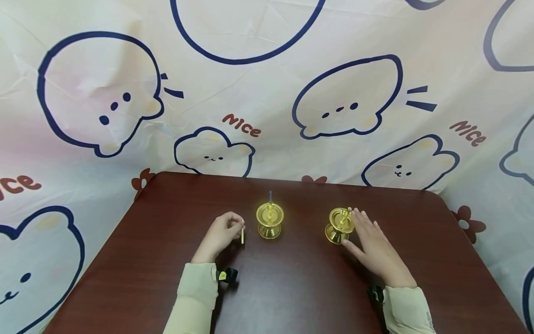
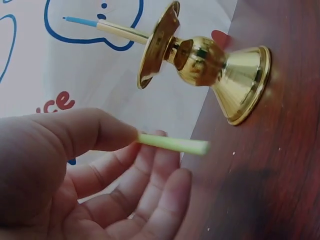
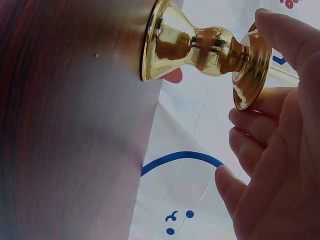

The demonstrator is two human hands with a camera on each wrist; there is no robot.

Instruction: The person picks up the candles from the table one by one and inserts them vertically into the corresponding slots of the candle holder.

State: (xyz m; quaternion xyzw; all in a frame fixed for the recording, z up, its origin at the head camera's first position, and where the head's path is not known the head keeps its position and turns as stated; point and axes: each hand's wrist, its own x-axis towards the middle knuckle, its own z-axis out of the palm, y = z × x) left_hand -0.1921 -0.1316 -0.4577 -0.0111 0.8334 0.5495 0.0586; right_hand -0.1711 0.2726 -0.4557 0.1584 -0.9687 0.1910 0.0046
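2 candlesticks [image 1: 269, 231] [image 1: 335, 235] gleam gold; left fingers [image 2: 172, 195] pinch a pale stick [image 2: 172, 144]; right fingers [image 1: 364, 225] straight.

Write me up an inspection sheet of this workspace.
Surface: dark reddish-brown tabletop, wood-grained.
Job's things: left gold holder bearing a blue-tipped rod; right gold holder bearing a pale rod; yellowish-green rod.
Clutter: tiny pale specks on the tabletop.
Hands: left hand pinches the yellowish-green rod; right hand beside the right gold holder, outstretched, contact unclear.
Cables: nothing seen.
Surroundings: cartoon-printed backdrop behind the tabletop.
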